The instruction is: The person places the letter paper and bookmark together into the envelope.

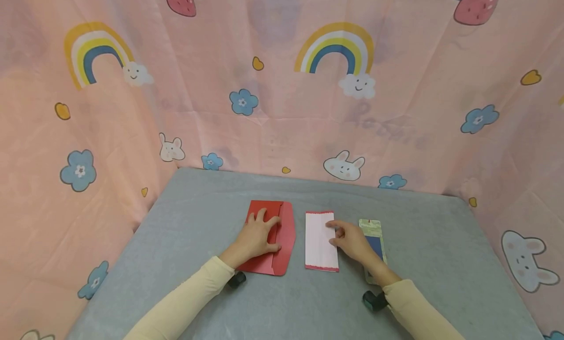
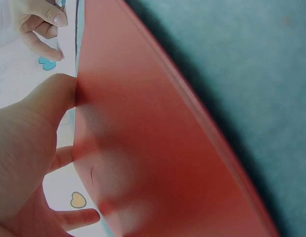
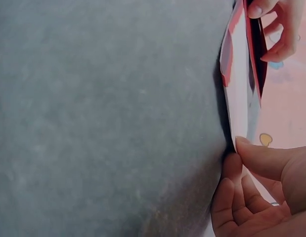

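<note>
A red envelope (image 1: 264, 267) lies on the table with its flap unfolded to the right. My left hand (image 1: 255, 235) rests on it with fingers spread, fingertips and thumb touching its surface. To the right lies a white paper sheet (image 1: 319, 242) with red strips along its far and near ends. My right hand (image 1: 351, 238) pinches that sheet by its right edge; in the right wrist view the thumb (image 3: 261, 159) and index finger meet at the paper's edge. The left wrist view shows the envelope (image 2: 143, 113) close up beside the left hand.
Partly under my right forearm lies a flat packet (image 1: 371, 227) with a pale gold top and a blue panel. The table (image 1: 207, 203) has a grey cloth cover. A pink printed curtain (image 1: 282, 134) stands along its back and sides.
</note>
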The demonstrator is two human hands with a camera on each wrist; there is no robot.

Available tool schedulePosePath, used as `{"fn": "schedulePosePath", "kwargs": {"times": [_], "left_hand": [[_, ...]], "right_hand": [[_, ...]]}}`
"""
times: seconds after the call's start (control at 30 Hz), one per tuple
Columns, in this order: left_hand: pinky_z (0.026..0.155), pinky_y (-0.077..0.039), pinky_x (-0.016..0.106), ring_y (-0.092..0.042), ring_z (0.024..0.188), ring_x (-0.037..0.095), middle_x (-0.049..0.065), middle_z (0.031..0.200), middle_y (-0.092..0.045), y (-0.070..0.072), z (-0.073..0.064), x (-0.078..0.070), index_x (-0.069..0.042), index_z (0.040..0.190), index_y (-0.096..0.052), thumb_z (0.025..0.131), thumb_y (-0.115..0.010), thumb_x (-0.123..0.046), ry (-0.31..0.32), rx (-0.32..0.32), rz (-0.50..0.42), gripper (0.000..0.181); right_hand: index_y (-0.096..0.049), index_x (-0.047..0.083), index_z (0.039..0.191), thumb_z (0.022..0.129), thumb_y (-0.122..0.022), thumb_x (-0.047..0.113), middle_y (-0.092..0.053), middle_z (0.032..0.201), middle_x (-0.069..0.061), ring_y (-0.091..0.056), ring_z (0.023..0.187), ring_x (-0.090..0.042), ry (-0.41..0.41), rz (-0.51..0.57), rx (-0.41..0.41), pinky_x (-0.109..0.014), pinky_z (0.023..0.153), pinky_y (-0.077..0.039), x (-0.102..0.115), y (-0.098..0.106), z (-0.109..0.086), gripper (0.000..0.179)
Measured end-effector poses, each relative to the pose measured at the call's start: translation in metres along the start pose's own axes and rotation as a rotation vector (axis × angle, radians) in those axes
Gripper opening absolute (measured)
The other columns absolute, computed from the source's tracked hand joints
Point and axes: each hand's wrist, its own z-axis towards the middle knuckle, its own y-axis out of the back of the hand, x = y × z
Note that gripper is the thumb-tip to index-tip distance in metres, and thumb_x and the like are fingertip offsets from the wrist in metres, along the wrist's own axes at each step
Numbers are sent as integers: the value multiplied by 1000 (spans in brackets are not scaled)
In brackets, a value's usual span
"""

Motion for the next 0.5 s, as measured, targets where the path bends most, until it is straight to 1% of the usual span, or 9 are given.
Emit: {"fn": "schedulePosePath", "kwargs": {"times": [0.3,0.5], "left_hand": [[87,-56,52,-45,125,44,22,147,-40,0,-1,0,-24,138,-52,78,-79,-45,-3,4,5,69],[87,-56,52,-46,123,44,22,147,-40,2,-1,-1,-23,138,-52,78,-79,-44,-2,3,6,69]], "right_hand": [[-66,4,124,86,-69,0,-55,77,-6,-48,69,-15,-45,45,16,-24,60,-40,1,4,-1,38],[-65,3,126,87,-69,1,-54,79,-7,-48,69,-15,-47,78,9,-22,58,-41,9,11,0,40]]}}
